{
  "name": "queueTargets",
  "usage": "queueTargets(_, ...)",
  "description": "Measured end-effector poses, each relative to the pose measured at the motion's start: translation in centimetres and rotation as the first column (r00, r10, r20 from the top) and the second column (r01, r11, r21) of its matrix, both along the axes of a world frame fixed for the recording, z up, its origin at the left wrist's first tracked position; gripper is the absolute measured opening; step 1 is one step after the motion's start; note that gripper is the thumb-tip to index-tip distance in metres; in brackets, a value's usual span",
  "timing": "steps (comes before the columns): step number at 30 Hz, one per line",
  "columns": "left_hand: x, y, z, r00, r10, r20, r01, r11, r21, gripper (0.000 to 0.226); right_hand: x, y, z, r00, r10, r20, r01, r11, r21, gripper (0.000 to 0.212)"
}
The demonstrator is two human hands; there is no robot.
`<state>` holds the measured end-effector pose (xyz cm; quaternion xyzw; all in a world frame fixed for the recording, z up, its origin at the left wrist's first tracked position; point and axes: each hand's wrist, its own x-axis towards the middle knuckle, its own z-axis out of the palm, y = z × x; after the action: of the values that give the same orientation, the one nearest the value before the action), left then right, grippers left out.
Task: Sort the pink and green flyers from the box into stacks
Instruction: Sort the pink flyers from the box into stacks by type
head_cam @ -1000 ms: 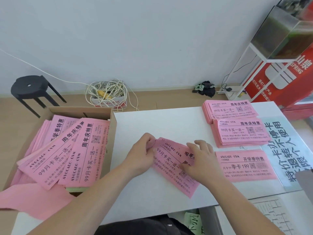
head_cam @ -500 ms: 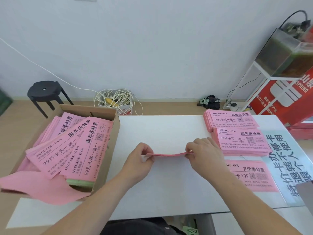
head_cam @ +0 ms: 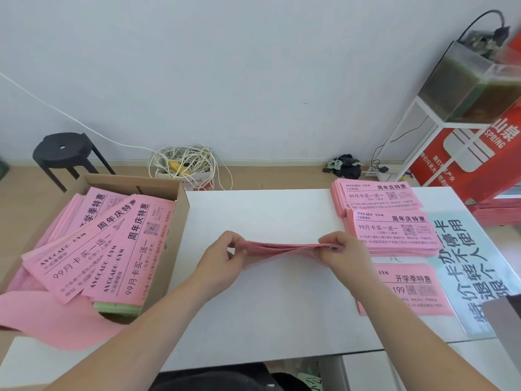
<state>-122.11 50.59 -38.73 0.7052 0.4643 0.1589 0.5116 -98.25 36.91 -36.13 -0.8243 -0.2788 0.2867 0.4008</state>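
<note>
The left hand point(head_cam: 225, 256) and the right hand point(head_cam: 344, 253) each pinch one short end of a thin bundle of pink flyers point(head_cam: 282, 246), thumb on top and curled fingers underneath. The bundle hangs level just above the middle of the white bench point(head_cam: 267, 311). It is seen edge-on, as a slim, slightly sagging strip of layered paper. How many sheets it holds cannot be told.

Against the bench's left edge stands an open cardboard box point(head_cam: 181, 213) with plain brown walls. Inside it lie loose pink flyers point(head_cam: 112, 249), matte rectangles printed in black and fanned askew over one another. Beneath them, at the box's near corner, the edge of a green stack point(head_cam: 118, 306) shows. A blank pink sheet point(head_cam: 48, 320) droops over the box's near rim.

Three sorted piles line the bench's right side. The far stack point(head_cam: 377, 196) sits at the far right corner, with the middle stack point(head_cam: 394, 232) touching it in front. The near stack point(head_cam: 408, 289) is thinner and lies apart toward the near edge. The right hand hides the left ends of the middle and near stacks. A pale blue sheet point(head_cam: 465, 266) with large dark characters lies flat along the right edge.
</note>
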Motion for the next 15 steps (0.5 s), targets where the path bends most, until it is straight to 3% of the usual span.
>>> queueTargets(5, 0.0, -0.2, -0.3, 1.000, -0.026, -0.018, 0.025, 0.999, -0.032, 0.040, -0.2, 1.5, -0.1, 0.996, 0.050, 0.074, -0.051, 0.999, 0.003, 0.009)
queueTargets(10, -1.4, -0.3, -1.4, 0.988, -0.119, -0.099, 0.115, 0.992, -0.050, 0.068, -0.2, 2.2, -0.1, 0.999, 0.041, 0.027, -0.041, 0.999, 0.005, 0.010)
queueTargets(12, -1.2, -0.5, -1.4, 0.994, -0.076, -0.079, 0.073, 0.997, -0.035, 0.065, -0.1, 2.8, -0.1, 0.999, 0.034, -0.002, -0.034, 0.999, 0.015, 0.013)
queueTargets(15, -0.1, -0.1, -1.0, 0.997, 0.078, 0.006, -0.079, 0.996, 0.040, 0.037, -0.1, 3.4, -0.1, 0.997, -0.016, -0.072, 0.020, 0.998, 0.058, 0.020)
